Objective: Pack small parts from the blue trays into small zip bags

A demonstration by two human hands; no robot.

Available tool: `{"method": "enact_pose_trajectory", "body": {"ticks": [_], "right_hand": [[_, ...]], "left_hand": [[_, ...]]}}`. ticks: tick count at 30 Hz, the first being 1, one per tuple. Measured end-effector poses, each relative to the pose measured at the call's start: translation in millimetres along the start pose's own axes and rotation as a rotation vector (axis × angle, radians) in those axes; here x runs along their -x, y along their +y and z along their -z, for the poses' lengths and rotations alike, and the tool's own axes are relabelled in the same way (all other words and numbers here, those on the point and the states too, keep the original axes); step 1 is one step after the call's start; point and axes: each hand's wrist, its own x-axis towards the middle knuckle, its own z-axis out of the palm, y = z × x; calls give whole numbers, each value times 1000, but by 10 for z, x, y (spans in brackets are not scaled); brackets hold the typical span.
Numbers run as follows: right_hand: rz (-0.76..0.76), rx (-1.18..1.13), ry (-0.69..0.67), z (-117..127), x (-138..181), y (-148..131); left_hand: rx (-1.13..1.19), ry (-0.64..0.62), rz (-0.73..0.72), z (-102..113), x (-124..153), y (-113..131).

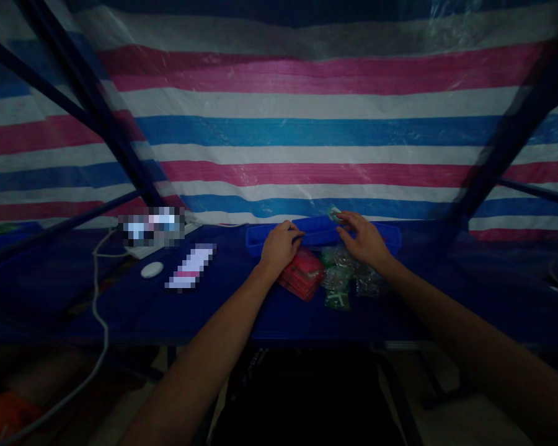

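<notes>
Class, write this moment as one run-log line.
left hand: by tray | right hand: at green packet | red packets: on table, in front of tray

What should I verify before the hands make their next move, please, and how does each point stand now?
1. Right hand at the small packet by the tray's far side: ok.
2. Firm grip on that packet: cannot tell, too small and dark.
3. Left hand at the blue tray: ok; whether its fingers hold anything, cannot tell.
4. Red packets grouped together in front of the tray: ok.
5. Clear and greenish packets in one neat stack: not ok, they lie loosely spread.
6. White disc apart from both hands: ok, it lies off to the left.
</notes>
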Motion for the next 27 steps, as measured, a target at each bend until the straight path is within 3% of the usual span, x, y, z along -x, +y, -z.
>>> {"method": "enact_pose_trajectory", "body": {"ticks": [4, 8, 13, 20, 23, 27], "right_hand": [[32, 7, -14, -18, 5, 7], [77, 41, -157, -39, 26, 15], [167, 10, -231, -25, 31, -155], [310, -79, -500, -126, 70, -371], [285, -90, -496, -127, 70, -383], [174, -117, -343, -55, 60, -396]], "left_hand": [[15, -7, -3, 5, 4, -5], [26, -1, -6, 11, 5, -4], [31, -9, 16, 17, 8, 9], [42, -5, 21, 20, 19, 3], [49, -9, 20, 35, 22, 0], [62, -17, 4, 56, 30, 0]]}}
